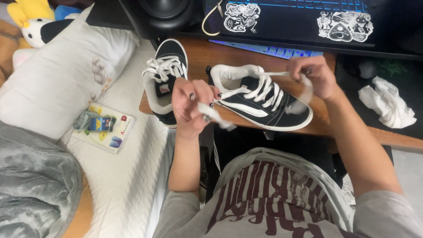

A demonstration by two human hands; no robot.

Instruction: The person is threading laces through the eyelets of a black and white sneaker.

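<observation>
The black canvas low-top shoe with a white side stripe and white sole point(264, 103) lies on its side at the front edge of the brown wooden desk point(202, 55), opening turned toward the person so the eyelets face both hands. Its flat white lace point(260, 88) is drawn out to either side. The left hand point(189, 105) has its fingers curled shut around one lace end, pulling it off the desk edge toward the body; the right hand point(315, 77) pinches the other end above the toe, so the lace runs taut between them. The matching second black shoe point(165, 77) sits upright just beside, laced. A crumpled white cloth point(387, 103) lies farther right, and a white pillow point(61, 79) rests on the bed to the left.
</observation>
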